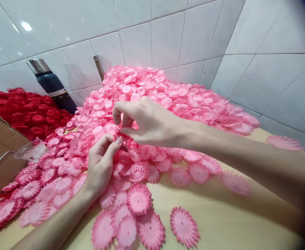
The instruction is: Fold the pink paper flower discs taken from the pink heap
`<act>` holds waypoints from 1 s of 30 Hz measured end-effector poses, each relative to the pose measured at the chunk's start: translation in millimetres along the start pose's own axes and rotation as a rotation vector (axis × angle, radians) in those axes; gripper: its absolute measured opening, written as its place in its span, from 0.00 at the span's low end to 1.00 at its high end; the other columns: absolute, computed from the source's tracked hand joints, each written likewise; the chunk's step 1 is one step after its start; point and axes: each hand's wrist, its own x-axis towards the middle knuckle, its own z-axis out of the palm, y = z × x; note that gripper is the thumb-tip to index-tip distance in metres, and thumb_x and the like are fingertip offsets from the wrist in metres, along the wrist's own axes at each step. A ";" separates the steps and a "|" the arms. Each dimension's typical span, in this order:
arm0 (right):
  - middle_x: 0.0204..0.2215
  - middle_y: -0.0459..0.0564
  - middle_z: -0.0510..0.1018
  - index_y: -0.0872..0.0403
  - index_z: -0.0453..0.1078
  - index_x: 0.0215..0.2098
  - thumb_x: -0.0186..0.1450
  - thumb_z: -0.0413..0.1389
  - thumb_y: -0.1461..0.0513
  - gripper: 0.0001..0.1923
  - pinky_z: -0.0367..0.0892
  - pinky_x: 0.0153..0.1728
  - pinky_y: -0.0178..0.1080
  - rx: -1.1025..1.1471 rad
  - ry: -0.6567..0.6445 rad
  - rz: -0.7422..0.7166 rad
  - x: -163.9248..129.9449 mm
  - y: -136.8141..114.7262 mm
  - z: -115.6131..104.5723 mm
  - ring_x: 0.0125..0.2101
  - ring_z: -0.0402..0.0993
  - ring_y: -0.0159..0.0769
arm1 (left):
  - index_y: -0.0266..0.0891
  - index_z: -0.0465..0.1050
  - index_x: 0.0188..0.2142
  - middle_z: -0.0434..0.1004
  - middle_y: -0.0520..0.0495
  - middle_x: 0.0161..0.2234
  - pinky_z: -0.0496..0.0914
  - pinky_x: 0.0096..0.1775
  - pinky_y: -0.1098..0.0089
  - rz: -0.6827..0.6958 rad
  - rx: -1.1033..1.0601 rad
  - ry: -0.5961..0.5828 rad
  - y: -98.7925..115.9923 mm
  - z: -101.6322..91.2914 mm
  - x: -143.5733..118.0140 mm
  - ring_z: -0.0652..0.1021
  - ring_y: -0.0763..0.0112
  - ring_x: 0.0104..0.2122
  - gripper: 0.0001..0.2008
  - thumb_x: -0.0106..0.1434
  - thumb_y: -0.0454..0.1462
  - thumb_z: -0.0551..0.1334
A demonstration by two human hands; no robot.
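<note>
Your right hand (144,121) and left hand (102,159) both pinch a small red piece (121,133); a slackened grip would likely drop it into the pink flower pile (142,152) directly beneath.

Two bare forearms, no sleeves.
No glove, ring or watch is worn on the left hand (100,166) or right hand (147,123).

Small red piece (121,134) pinched between two hands

It is held above the pink flower heap (152,104), gripped by left hand (101,163) fingertips from below and right hand (144,121) fingertips from above; its shape is mostly hidden.
</note>
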 end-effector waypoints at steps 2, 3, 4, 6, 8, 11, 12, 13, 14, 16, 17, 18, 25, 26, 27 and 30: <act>0.28 0.48 0.76 0.57 0.64 0.34 0.57 0.55 0.75 0.10 0.63 0.23 0.33 0.222 0.003 0.080 0.3 3.1 -2.2 0.28 0.72 0.32 | 0.39 0.69 0.28 0.71 0.53 0.27 0.68 0.35 0.72 0.009 -0.003 0.003 0.9 -0.5 0.7 0.72 0.73 0.28 0.07 0.62 0.36 0.63; 0.27 0.48 0.75 0.56 0.64 0.33 0.57 0.56 0.74 0.10 0.64 0.23 0.33 0.323 -0.004 0.129 0.8 4.4 -2.2 0.27 0.72 0.32 | 0.39 0.68 0.29 0.70 0.54 0.27 0.68 0.35 0.72 0.013 -0.004 -0.001 1.3 -0.8 1.0 0.72 0.73 0.28 0.06 0.62 0.36 0.62; 0.25 0.47 0.75 0.56 0.63 0.33 0.57 0.56 0.73 0.10 0.65 0.22 0.33 0.407 -0.013 0.177 1.4 5.7 -1.5 0.25 0.73 0.32 | 0.40 0.68 0.29 0.69 0.54 0.27 0.68 0.36 0.72 0.017 -0.006 -0.006 1.7 -1.0 1.3 0.71 0.73 0.28 0.06 0.63 0.35 0.62; 0.22 0.45 0.74 0.55 0.62 0.32 0.56 0.59 0.72 0.11 0.65 0.21 0.34 0.524 -0.031 0.237 3.0 10.0 0.8 0.24 0.72 0.32 | 0.39 0.68 0.29 0.69 0.54 0.27 0.67 0.37 0.71 0.024 -0.008 -0.021 2.5 -1.5 0.9 0.71 0.73 0.29 0.06 0.64 0.34 0.61; 0.22 0.44 0.74 0.53 0.62 0.30 0.56 0.60 0.72 0.12 0.66 0.23 0.35 0.578 -0.012 0.241 4.0 19.0 0.0 0.24 0.72 0.33 | 0.39 0.68 0.28 0.70 0.53 0.27 0.67 0.37 0.71 0.033 -0.015 -0.029 3.1 -2.3 -1.4 0.72 0.73 0.29 0.08 0.65 0.33 0.59; 0.24 0.46 0.74 0.52 0.63 0.25 0.56 0.60 0.73 0.13 0.69 0.28 0.36 0.558 0.187 0.310 1.7 42.7 -17.9 0.28 0.73 0.33 | 0.40 0.65 0.27 0.67 0.54 0.24 0.66 0.32 0.71 0.052 -0.043 -0.014 3.5 -3.9 -8.2 0.69 0.73 0.26 0.09 0.64 0.33 0.59; 0.23 0.46 0.73 0.52 0.62 0.24 0.56 0.60 0.73 0.14 0.69 0.27 0.36 0.558 0.332 0.389 0.0 51.3 -28.6 0.26 0.72 0.32 | 0.40 0.65 0.27 0.66 0.55 0.23 0.65 0.31 0.71 0.056 -0.051 -0.013 3.4 -4.0 -10.3 0.69 0.73 0.25 0.08 0.64 0.34 0.59; 0.22 0.46 0.72 0.52 0.62 0.23 0.57 0.61 0.73 0.14 0.69 0.26 0.37 0.565 0.461 0.463 -1.7 58.8 -40.6 0.25 0.71 0.32 | 0.41 0.65 0.28 0.66 0.55 0.23 0.65 0.30 0.71 0.057 -0.054 -0.018 3.1 -3.6 -11.8 0.68 0.72 0.24 0.08 0.64 0.34 0.60; 0.23 0.47 0.73 0.52 0.64 0.24 0.57 0.60 0.73 0.13 0.69 0.26 0.38 0.589 0.545 0.492 -3.1 64.5 -52.6 0.27 0.72 0.34 | 0.41 0.66 0.28 0.67 0.54 0.23 0.65 0.31 0.71 0.055 -0.048 -0.031 2.6 -2.8 -12.3 0.69 0.72 0.25 0.07 0.64 0.35 0.60; 0.26 0.50 0.75 0.53 0.66 0.23 0.57 0.60 0.73 0.12 0.70 0.28 0.39 0.597 0.621 0.500 -4.4 68.8 -72.5 0.30 0.74 0.37 | 0.41 0.69 0.29 0.70 0.53 0.26 0.66 0.33 0.71 0.041 -0.039 -0.052 1.2 -0.7 -10.4 0.70 0.72 0.27 0.06 0.63 0.35 0.61; 0.27 0.50 0.76 0.53 0.67 0.23 0.57 0.60 0.73 0.12 0.70 0.29 0.39 0.593 0.612 0.481 -4.1 67.7 -78.7 0.31 0.75 0.38 | 0.41 0.71 0.29 0.70 0.53 0.26 0.65 0.34 0.71 0.026 -0.055 -0.051 0.5 0.3 -8.3 0.70 0.72 0.28 0.05 0.63 0.35 0.62; 0.27 0.50 0.76 0.53 0.67 0.22 0.57 0.61 0.72 0.12 0.70 0.29 0.40 0.584 0.586 0.464 -3.3 65.1 -82.1 0.31 0.75 0.38 | 0.41 0.72 0.29 0.70 0.52 0.26 0.65 0.34 0.71 0.002 -0.086 -0.044 0.1 0.8 -6.0 0.70 0.72 0.28 0.05 0.62 0.34 0.62; 0.26 0.51 0.78 0.54 0.75 0.23 0.55 0.63 0.72 0.08 0.71 0.27 0.38 0.546 0.292 0.477 0.5 56.3 -70.2 0.29 0.76 0.38 | 0.38 0.78 0.19 0.68 0.45 0.26 0.62 0.35 0.64 0.003 -0.073 -0.323 12.0 -6.9 3.8 0.66 0.64 0.31 0.09 0.50 0.33 0.59; 0.27 0.51 0.79 0.54 0.75 0.23 0.54 0.64 0.71 0.07 0.72 0.28 0.38 0.544 0.259 0.482 -0.4 58.5 -69.6 0.29 0.76 0.38 | 0.39 0.79 0.19 0.69 0.44 0.26 0.62 0.36 0.62 0.032 -0.019 -0.425 14.7 -8.3 3.8 0.66 0.62 0.32 0.10 0.49 0.33 0.59; 0.28 0.51 0.79 0.54 0.76 0.23 0.54 0.65 0.70 0.07 0.72 0.29 0.39 0.543 0.225 0.481 -1.5 60.8 -69.7 0.30 0.76 0.39 | 0.40 0.80 0.19 0.69 0.44 0.26 0.62 0.39 0.60 0.060 0.038 -0.520 17.0 -9.4 3.5 0.66 0.60 0.34 0.10 0.49 0.34 0.59; 0.30 0.51 0.80 0.54 0.77 0.25 0.54 0.67 0.68 0.05 0.73 0.30 0.40 0.541 0.143 0.454 -3.8 65.6 -71.0 0.32 0.77 0.40 | 0.43 0.81 0.21 0.73 0.43 0.31 0.61 0.46 0.55 0.110 0.209 -0.701 21.6 -9.9 1.4 0.66 0.56 0.39 0.09 0.51 0.37 0.61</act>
